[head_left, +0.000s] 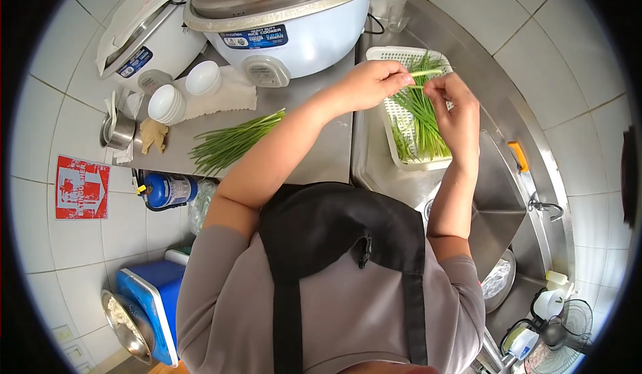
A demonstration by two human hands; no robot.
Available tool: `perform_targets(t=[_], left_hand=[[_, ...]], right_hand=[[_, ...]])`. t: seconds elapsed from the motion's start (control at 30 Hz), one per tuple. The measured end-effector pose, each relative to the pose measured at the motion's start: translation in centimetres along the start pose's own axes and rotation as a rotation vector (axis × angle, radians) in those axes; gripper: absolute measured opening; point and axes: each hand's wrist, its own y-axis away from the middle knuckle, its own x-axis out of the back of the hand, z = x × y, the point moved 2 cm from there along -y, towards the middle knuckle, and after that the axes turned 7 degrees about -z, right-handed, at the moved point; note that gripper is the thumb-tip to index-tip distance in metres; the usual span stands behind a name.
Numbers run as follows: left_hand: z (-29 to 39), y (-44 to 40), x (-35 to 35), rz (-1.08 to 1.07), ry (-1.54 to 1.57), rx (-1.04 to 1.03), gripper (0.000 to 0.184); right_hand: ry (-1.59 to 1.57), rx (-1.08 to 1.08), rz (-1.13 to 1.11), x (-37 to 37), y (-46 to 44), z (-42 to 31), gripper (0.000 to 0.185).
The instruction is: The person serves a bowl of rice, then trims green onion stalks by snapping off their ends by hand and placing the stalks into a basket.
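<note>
Above a white perforated basket (pixel 394 54), my left hand (pixel 374 83) is closed in a pinch on thin green onion stalks (pixel 426 72), their pale ends pointing right. My right hand (pixel 456 103) is closed too, its thumb and fingertips pinching a thin stalk that runs across from the left hand. Beneath both hands, loose green onions (pixel 424 123) lie lengthwise in the basket, some partly hidden by the right hand. A separate bunch of green onions (pixel 234 140) rests on the steel counter, beside my left forearm.
A large rice cooker (pixel 301 46) stands behind the counter, with a second cooker (pixel 150 53) to its left. White bowls (pixel 167 103) and a metal pot (pixel 119 133) sit at the left. The steel sink basin (pixel 498 200) and faucet (pixel 547 207) are at the right.
</note>
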Motion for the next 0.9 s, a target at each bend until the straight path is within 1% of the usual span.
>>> perform_targets(t=[0.07, 0.1, 0.13, 0.17, 0.2, 0.27, 0.3, 0.33, 0.37, 0.4, 0.43, 0.47, 0.5, 0.53, 0.6, 0.63, 0.67, 0.73, 0.87, 0.9], left_hand=[[0.1, -0.1, -0.2, -0.054, 0.024, -0.115, 0.025], [0.7, 0.0, -0.2, -0.055, 0.022, -0.112, 0.025], [1.5, 0.2, -0.1, -0.028, 0.144, -0.059, 0.026], [2.1, 0.4, -0.1, 0.001, 0.267, -0.005, 0.026], [2.1, 0.5, 0.3, 0.003, 0.266, -0.003, 0.026], [2.1, 0.5, 1.4, -0.009, 0.592, 0.001, 0.027], [2.6, 0.5, 1.8, 0.026, 0.658, -0.051, 0.028], [3.1, 0.6, 2.2, 0.029, 0.653, -0.051, 0.028], [3.5, 0.7, 2.8, 0.071, 0.696, -0.118, 0.027], [3.9, 0.8, 3.2, 0.112, 0.741, -0.186, 0.027], [4.1, 0.8, 3.7, 0.117, 0.773, -0.232, 0.026], [4.3, 0.8, 4.1, 0.119, 0.771, -0.234, 0.026], [4.6, 0.8, 4.5, 0.129, 0.803, -0.283, 0.026], [4.8, 0.9, 4.8, 0.139, 0.834, -0.331, 0.026], [4.7, 1.1, 5.3, 0.150, 0.854, -0.337, 0.025], [4.5, 1.2, 5.6, 0.150, 0.872, -0.355, 0.025], [4.5, 1.3, 5.7, 0.148, 0.890, -0.375, 0.024], [4.3, 1.5, 5.5, 0.173, 0.887, -0.369, 0.024], [3.5, 1.7, 5.5, 0.217, 0.906, -0.364, 0.025], [3.3, 1.8, 5.5, 0.218, 0.906, -0.364, 0.025]], right_hand=[[-0.351, -0.048, 0.167, -0.5, -0.2, 0.6, 0.005], [-0.607, -0.121, 0.182, -0.9, -0.2, 1.0, 0.004], [-0.611, -0.124, 0.183, -1.0, -0.5, 1.2, 0.004], [-0.875, -0.112, 0.321, -0.9, -0.7, 1.5, 0.005], [-1.137, -0.094, 0.461, -0.8, -1.0, 1.8, 0.006], [-1.171, -0.122, 0.501, -1.0, -1.2, 1.8, 0.008], [-1.155, -0.144, 0.394, -1.8, -1.2, 1.8, 0.009], [-1.136, -0.164, 0.288, -2.6, -1.1, 1.8, 0.010], [-1.082, -0.246, 0.144, -3.8, -0.7, 1.8, 0.014], [-0.952, -0.311, 0.001, -5.0, -0.1, 1.6, 0.017], [-0.883, -0.375, -0.181, -6.0, 0.4, 0.7, 0.018], [-0.851, -0.386, -0.309, -7.4, 0.9, 0.9, 0.021], [-0.880, -0.373, -0.413, -8.2, 1.3, 0.4, 0.021], [-0.881, -0.372, -0.415, -9.1, 1.4, 0.3, 0.021], [-0.936, -0.268, -0.390, -10.8, 1.5, 0.1, 0.021], [-1.010, -0.301, -0.369, -11.2, 1.5, 0.0, 0.018], [-1.010, -0.300, -0.367, -11.3, 1.4, 0.1, 0.018], [-1.150, -0.380, -0.374, -11.9, 1.3, 0.4, 0.014], [-1.157, -0.323, -0.363, -12.6, 1.0, 0.5, 0.014], [-1.144, -0.307, -0.346, -12.9, 1.0, 0.6, 0.011]])
